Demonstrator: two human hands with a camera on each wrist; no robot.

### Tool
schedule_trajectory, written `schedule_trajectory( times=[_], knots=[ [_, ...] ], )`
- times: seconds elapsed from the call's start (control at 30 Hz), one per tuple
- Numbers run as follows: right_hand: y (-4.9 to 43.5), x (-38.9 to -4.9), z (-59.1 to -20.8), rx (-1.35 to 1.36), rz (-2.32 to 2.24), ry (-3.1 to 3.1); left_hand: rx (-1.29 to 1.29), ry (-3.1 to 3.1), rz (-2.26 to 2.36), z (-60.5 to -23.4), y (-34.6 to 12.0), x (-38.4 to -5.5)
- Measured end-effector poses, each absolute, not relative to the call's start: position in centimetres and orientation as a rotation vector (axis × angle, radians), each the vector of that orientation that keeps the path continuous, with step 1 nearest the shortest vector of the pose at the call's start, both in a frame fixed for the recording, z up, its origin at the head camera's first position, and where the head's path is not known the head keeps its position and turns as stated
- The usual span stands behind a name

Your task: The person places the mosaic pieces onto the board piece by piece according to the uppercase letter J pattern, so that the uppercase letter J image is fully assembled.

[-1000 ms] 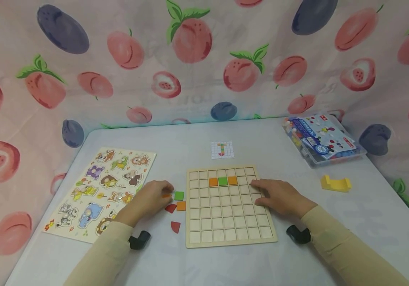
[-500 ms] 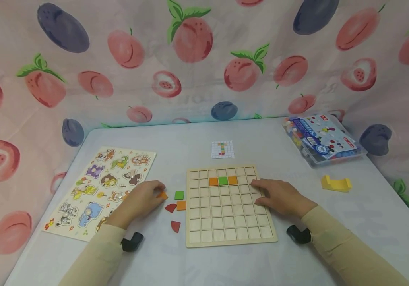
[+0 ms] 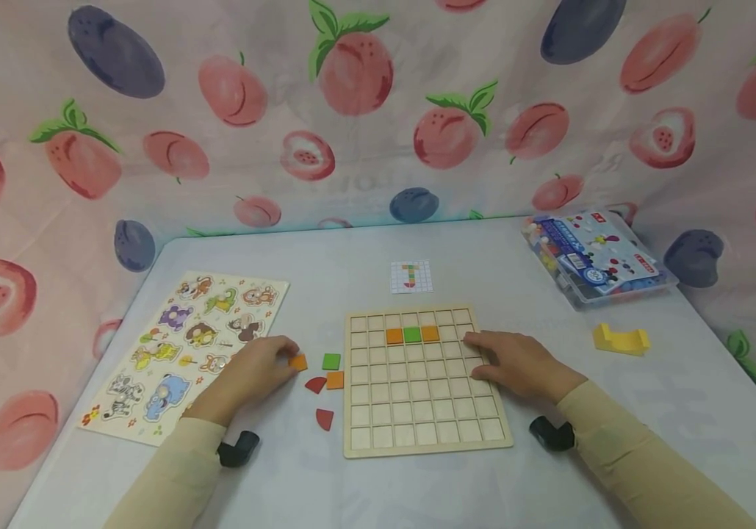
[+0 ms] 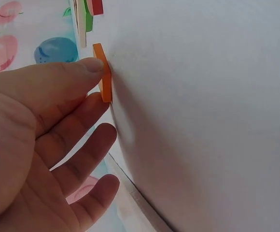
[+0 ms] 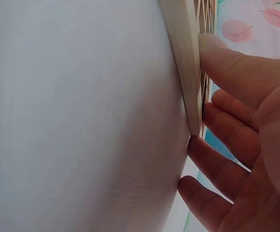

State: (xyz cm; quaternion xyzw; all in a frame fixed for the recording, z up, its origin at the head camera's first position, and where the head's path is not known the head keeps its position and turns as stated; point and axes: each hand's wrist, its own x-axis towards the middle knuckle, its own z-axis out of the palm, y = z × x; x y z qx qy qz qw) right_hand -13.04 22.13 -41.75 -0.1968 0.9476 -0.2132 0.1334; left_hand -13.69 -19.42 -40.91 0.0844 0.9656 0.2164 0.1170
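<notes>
My left hand pinches an orange square tile between thumb and index finger, low over the table. In the left wrist view, the thumb lies on the face of that orange tile and the other fingers are spread below. My right hand rests at the right edge of a wooden grid board, its thumb and fingertips on the rim. In the right wrist view, the thumb overlaps the board's side. On the board, one green tile sits between two orange tiles in one row.
Left of the board lie a green tile, another orange tile and two red quarter-round pieces. A pattern card lies behind the board. An animal puzzle is at left; a plastic box and yellow block are at right.
My left hand has moved a short way left with the orange tile, away from the green one, and more of the tile shows. The right hand stays at the board's edge.
</notes>
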Motion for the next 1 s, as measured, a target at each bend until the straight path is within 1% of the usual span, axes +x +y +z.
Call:
schedule_trajectory(
  times=[0.57, 0.73, 1.0],
  knots=[
    [22.2, -13.0, -41.8, -0.579, -0.622, 2.748, 0.303, 2.86, 0.661, -41.0, -19.3, -14.0],
    [22.3, -13.0, -42.0, -0.569, -0.609, 2.75, 0.333, 2.866, 0.66, -40.8, -18.3, -14.3],
    [22.3, -13.1, -42.2, -0.58, -0.606, 2.754, 0.298, 2.826, 0.689, -40.0, -16.2, -14.5]
  ],
)
